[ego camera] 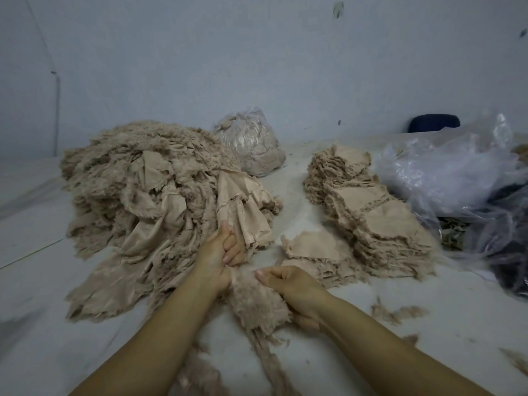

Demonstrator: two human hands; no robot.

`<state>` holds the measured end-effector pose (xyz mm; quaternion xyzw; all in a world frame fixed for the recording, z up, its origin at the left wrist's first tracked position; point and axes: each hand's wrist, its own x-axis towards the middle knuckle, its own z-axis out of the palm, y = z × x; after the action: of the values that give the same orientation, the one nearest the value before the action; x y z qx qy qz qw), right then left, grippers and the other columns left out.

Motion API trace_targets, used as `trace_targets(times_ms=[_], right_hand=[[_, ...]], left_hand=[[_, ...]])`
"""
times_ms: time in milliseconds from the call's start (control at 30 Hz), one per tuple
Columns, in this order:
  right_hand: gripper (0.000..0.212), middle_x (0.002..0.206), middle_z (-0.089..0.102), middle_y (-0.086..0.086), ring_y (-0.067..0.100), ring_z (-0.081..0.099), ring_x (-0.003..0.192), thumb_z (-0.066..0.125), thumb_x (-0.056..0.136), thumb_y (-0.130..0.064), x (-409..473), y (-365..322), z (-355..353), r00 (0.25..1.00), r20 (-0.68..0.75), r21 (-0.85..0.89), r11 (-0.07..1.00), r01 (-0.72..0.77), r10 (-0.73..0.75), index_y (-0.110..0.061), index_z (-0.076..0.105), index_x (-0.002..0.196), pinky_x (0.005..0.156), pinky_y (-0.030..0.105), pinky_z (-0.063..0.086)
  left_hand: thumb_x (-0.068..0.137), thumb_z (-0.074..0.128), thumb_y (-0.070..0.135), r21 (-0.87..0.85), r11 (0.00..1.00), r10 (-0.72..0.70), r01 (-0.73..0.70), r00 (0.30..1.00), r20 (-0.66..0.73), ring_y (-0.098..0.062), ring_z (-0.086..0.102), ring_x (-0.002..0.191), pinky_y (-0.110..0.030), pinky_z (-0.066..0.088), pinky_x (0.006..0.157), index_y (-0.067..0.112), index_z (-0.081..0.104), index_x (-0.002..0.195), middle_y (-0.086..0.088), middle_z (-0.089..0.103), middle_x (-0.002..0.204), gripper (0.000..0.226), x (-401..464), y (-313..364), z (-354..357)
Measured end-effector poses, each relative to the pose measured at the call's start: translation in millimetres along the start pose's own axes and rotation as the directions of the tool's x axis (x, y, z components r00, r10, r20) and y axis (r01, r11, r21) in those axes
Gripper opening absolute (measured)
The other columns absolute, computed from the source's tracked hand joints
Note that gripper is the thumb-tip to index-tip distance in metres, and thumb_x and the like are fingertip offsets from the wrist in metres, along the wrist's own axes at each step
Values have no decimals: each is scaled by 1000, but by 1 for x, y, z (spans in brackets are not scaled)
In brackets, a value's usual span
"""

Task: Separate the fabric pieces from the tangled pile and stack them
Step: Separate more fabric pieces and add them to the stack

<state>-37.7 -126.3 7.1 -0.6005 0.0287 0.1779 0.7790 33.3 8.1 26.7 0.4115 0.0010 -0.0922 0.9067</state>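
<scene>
The left hand [221, 252] is curled into a fist around the lower corner of a beige fabric piece [243, 207], which rises from between its fingers [233, 248] up toward the tangled pile [148, 190]. The cloth leaves the fist at the thumb side and fans out above and to the right of the knuckles, its upper part lying against the slope of the pile. Just below that fist, the right hand [288, 287] pinches a frayed clump [257, 304] of the same beige stuff: thumb and forefinger meet at its top edge, the other fingers fold around its right side, and the clump hangs under the palm with loose threads trailing down toward the forearms. The two hands are close together, nearly touching, with the fabric running between them.

Beyond the right hand's fingertips lies a small stack [311, 250] of flat pieces, and just beside it a much taller stack [371, 212]. Farther off stand a filled plastic bag [251, 144] and crumpled clear plastic [445, 172].
</scene>
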Motion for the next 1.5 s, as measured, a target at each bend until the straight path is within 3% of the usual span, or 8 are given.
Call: trace_targets(times_ms=[367,533,767,867,1033,1200,1333,1500], right_hand=[[20,89,71,18,28,67,82,54,96,-11,4,-17,-7,928,-266,31,960,280,-262,-5,69,86,81,40,56],[19,90,70,19,25,67,79,51,98,-14,5,-17,-10,907,-287,-18,948,317,-309,-3,67,98,74,34,56],[78,127,50,-4,11,62,107,84,64,-44,1,-4,-15,915,46,-413,827,382,-400,-37,47,132,89,30,54],[31,103,60,2,14,60,91,80,75,-22,8,1,-14,825,-80,-537,721,437,-560,-24,65,102,78,30,54],[13,78,69,14,29,65,69,60,93,-13,11,-10,-28,773,-471,-182,904,387,-425,-11,62,80,65,44,57],[20,78,68,9,19,65,62,66,89,-19,7,-16,-37,905,-381,118,961,250,-189,-4,59,101,53,28,57],[20,61,61,5,12,56,50,67,87,-25,5,-14,-25,948,-224,-52,974,222,-228,-6,60,89,46,21,50],[33,66,54,8,14,53,50,47,100,-30,4,-15,-24,927,-308,6,974,228,-215,-7,57,78,44,23,48]], left_hand=[[97,43,35,549,836,-72,-2,991,112,-3,22,27,-9,15,31,12,50,73,5,40,45,34,-14,-6,-4],[89,60,29,748,662,-314,47,924,219,-7,64,54,-15,48,50,9,69,91,-2,70,65,22,-32,-7,6],[93,54,14,583,796,-209,162,978,14,-6,32,27,-10,19,30,8,67,72,-5,52,45,26,-25,-2,6],[96,50,15,666,724,-254,178,967,18,-4,29,24,-9,17,28,7,64,79,-1,48,41,24,-30,-4,5],[94,54,18,608,773,-257,180,966,40,-4,21,24,-9,14,30,7,58,78,4,33,37,20,-24,2,-9],[77,61,47,921,389,-464,27,869,171,-10,51,43,-18,42,46,9,69,85,-12,63,64,40,-35,11,-17],[59,68,60,854,515,-121,-72,980,155,-11,62,97,-22,50,83,20,62,110,-3,64,109,65,-33,-2,5],[90,61,23,717,693,50,-76,997,58,-17,57,62,-24,48,59,4,69,80,-11,62,73,23,-22,-12,11]])
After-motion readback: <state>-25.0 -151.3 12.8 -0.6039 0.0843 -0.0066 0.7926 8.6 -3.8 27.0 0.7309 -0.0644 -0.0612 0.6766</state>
